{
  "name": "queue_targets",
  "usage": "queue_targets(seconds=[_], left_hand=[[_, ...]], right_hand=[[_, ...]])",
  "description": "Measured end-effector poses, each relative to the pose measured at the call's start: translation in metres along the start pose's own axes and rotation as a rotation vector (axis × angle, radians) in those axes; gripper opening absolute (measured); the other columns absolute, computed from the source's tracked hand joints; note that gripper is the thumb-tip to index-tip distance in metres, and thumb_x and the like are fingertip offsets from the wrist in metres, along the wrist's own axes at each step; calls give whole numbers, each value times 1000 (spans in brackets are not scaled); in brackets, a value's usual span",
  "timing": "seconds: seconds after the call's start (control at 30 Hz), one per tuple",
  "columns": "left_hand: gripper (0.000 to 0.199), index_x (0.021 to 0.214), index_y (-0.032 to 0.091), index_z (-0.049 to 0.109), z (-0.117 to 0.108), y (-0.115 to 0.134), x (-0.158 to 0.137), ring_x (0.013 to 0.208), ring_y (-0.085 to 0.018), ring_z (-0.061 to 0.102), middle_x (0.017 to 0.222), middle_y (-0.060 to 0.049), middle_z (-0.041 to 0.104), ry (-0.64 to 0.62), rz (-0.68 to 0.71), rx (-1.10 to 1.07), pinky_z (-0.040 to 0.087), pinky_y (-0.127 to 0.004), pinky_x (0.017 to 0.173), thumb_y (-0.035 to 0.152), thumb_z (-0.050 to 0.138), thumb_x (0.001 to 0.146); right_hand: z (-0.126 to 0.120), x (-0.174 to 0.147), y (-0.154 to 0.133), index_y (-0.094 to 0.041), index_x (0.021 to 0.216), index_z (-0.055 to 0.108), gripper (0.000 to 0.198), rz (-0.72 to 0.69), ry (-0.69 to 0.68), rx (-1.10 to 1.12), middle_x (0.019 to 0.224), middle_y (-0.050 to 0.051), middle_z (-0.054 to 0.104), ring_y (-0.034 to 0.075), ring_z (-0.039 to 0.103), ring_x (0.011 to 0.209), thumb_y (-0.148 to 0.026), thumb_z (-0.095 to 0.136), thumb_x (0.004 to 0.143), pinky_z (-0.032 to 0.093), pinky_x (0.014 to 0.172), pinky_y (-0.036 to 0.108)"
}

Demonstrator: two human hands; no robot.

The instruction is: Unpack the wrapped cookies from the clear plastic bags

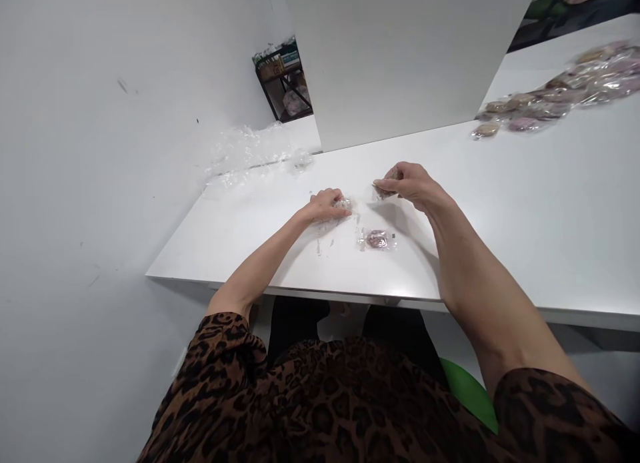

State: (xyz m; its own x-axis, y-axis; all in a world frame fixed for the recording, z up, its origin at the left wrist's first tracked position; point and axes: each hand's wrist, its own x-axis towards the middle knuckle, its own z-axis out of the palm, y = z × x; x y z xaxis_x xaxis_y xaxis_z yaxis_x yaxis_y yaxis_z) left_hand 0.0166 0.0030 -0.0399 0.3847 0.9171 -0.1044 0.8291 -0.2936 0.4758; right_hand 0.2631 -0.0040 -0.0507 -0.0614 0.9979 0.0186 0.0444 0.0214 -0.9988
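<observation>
"Leopard-print shirt (pixel 340 389) is nearest us. And the hands?"

"Right hand (pixel 406 183): thumb and fingers pinching 1 brownish packet (pixel 384 192) over the white table (pixel 550 216). Left hand (pixel 326 205): fingers closed around 1 clear-wrapped piece (pixel 343 203)."

"Anything near them?"

"1 reddish wrapped piece (pixel 377 239) lies flat, nearer the body. Clear film (pixel 250 149) sits beyond the left hand; wrapped pieces (pixel 565 93) pile up far right."

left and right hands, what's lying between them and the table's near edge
In the head view, a reddish piece in a clear wrapper lies on the white table, between its near edge and the left hand and right hand.
</observation>
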Motion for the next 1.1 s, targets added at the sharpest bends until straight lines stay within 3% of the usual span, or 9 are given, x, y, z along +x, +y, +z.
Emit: queue_targets(seconds=[0.1,0.2,0.33,0.43,0.57,0.67,0.8,0.93,1.1], left_hand=[[39,92,22,56,2,1,-4,87,-21,55,93,-3,58,42,-9,-92,44,-34,83,37,82,67],[62,117,21,59,6,1,-10,86,-20,56,96,-2,59,85,-47,-205,44,-33,81,34,86,63],[37,94,19,66,20,3,-15,86,-20,56,92,-3,61,132,-15,-258,44,-32,80,33,84,64],[32,83,19,62,36,1,-17,83,-17,55,87,-1,60,285,-25,-372,43,-30,78,34,84,65],[33,86,19,58,53,-8,-18,78,-13,54,82,2,60,446,-16,-738,43,-27,76,35,82,71],[33,90,18,61,54,-14,-17,78,-12,54,84,1,61,510,27,-875,43,-26,76,32,84,71],[31,92,17,63,52,-18,-15,78,-12,56,85,1,64,515,33,-950,44,-26,77,29,84,72],[32,92,18,63,53,-18,-15,82,-13,58,88,0,66,562,16,-953,46,-26,80,29,85,71],[35,91,20,61,50,-17,-18,89,-14,61,94,-2,67,614,-22,-922,48,-28,86,31,87,70]], right_hand=[[0,4,3,-20,76,58,46,-31,8,21,63,2,63,17,62,68,-38,98,64,47,61,34],[1,3,2,-20,80,59,44,-75,33,63,70,3,65,19,66,73,-37,97,65,48,63,35],[2,-7,-8,-21,82,60,47,-134,-2,108,78,4,67,21,69,81,-37,98,59,51,69,37],[6,-26,-15,-22,75,57,52,-116,-73,105,78,4,68,22,68,82,-44,99,54,53,71,39],[11,-66,-10,-21,72,58,52,1,-237,52,82,7,71,23,69,84,-48,99,55,55,80,44],[10,-94,4,-19,81,64,52,65,-241,-80,100,10,73,26,71,94,-50,98,56,56,86,46],[9,-115,17,-23,98,69,53,78,-224,-310,96,6,72,25,67,89,-58,90,65,56,81,43],[16,-121,18,-24,84,61,47,29,-255,-399,84,3,67,22,62,79,-59,88,69,53,72,39],[23,-135,6,-24,84,54,46,-52,-230,-510,83,2,65,20,59,74,-56,86,73,49,70,37]])
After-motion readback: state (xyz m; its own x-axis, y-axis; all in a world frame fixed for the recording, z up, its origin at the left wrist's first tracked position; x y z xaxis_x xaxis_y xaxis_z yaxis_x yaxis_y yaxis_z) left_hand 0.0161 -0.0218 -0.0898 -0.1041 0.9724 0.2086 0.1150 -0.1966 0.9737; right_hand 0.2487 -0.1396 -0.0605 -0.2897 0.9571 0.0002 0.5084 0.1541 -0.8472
